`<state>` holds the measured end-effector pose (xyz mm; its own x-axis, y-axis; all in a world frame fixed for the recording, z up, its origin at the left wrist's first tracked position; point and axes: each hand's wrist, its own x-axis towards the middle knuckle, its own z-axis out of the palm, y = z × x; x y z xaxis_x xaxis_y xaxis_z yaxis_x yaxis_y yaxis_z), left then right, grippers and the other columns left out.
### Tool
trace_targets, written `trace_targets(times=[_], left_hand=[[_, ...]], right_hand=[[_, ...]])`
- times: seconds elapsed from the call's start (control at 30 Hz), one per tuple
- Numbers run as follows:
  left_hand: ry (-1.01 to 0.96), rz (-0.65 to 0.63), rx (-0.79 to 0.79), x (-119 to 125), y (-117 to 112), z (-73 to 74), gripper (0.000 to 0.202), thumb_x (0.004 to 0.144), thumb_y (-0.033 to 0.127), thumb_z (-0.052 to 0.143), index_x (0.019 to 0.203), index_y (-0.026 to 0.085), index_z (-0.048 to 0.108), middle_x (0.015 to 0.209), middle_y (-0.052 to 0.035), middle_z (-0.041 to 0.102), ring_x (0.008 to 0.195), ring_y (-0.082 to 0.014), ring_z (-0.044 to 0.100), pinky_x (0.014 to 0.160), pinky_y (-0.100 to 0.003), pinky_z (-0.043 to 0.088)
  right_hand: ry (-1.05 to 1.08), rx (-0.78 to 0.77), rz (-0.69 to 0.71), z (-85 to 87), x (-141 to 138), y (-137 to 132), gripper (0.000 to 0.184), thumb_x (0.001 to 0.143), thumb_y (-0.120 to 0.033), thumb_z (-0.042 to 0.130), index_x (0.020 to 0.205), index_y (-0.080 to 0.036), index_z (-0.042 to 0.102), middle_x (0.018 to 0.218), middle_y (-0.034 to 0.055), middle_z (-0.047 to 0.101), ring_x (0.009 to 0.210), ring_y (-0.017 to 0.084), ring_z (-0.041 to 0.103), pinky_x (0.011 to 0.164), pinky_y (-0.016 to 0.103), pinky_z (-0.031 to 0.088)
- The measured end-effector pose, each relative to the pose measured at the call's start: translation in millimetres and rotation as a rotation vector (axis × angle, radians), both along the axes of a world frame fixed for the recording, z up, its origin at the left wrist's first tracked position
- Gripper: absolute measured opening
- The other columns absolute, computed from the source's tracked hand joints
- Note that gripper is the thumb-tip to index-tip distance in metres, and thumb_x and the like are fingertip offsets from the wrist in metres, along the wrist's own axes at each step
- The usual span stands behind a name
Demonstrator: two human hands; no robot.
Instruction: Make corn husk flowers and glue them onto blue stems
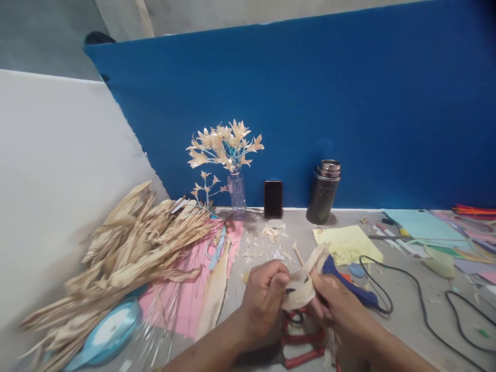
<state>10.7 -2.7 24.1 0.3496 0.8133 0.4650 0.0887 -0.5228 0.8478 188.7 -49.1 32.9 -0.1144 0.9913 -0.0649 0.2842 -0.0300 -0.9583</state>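
Observation:
Over the front middle of the table, my left hand is closed, with thumb and fingers pinching one end of a pale corn husk strip. My right hand grips the same husk from the other side, and part of it curls up above the thumb. Just beneath the hands lies a red-handled tool, partly covered, its kind unclear. A blue glue gun rests beside my right hand, partly hidden by it. Small husk scraps are scattered beyond my hands.
A pile of dried husks and a blue ribbon roll lie left, near pink paper. Husk flowers in a clear bottle, a phone and a flask stand behind. A black cord winds right.

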Motion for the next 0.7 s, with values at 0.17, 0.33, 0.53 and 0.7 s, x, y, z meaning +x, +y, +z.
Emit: trace_targets(times=[0.17, 0.33, 0.53, 0.7], left_hand=[[0.055, -0.155, -0.161, -1, 0, 16.8, 0.052, 0.087, 0.064, 0.053, 0.072, 0.015, 0.067, 0.072, -0.0062, 0.065, 0.071, -0.0193, 0.059, 0.069, -0.029, 0.043], [0.089, -0.105, -0.371, 0, 1, 21.6, 0.029, 0.079, 0.038, 0.068, 0.061, 0.016, 0.066, 0.063, -0.0044, 0.066, 0.064, -0.0168, 0.059, 0.065, -0.028, 0.044], [-0.288, -0.461, -0.627, -45, 14, 42.3, 0.052, 0.064, 0.064, 0.075, 0.047, 0.023, 0.049, 0.038, 0.0043, 0.042, 0.033, -0.0107, 0.038, 0.040, -0.027, 0.035], [0.068, -0.030, -0.403, -50, 30, 47.9, 0.031, 0.075, 0.044, 0.069, 0.058, 0.020, 0.059, 0.053, -0.0015, 0.057, 0.049, -0.0154, 0.052, 0.052, -0.030, 0.042]], right_hand=[[0.129, -0.103, 0.045, -10.4, -7, 2, 0.070, 0.086, -0.081, 0.037, 0.048, -0.022, 0.042, 0.045, -0.0060, 0.029, 0.045, 0.010, 0.027, 0.048, 0.027, 0.020], [0.022, -0.015, 0.012, -15.2, -4, 7, 0.062, 0.085, -0.078, 0.042, 0.060, -0.022, 0.042, 0.057, -0.0029, 0.037, 0.055, 0.013, 0.033, 0.051, 0.027, 0.026], [-0.038, 0.033, -0.170, -27.7, 14, 26, 0.062, 0.082, -0.078, 0.045, 0.054, -0.025, 0.034, 0.050, -0.0044, 0.033, 0.052, 0.013, 0.031, 0.050, 0.028, 0.024], [-0.016, 0.005, -0.206, -30.4, 13, 28, 0.066, 0.081, -0.083, 0.040, 0.050, -0.026, 0.034, 0.044, -0.0059, 0.032, 0.044, 0.012, 0.030, 0.047, 0.028, 0.021]])
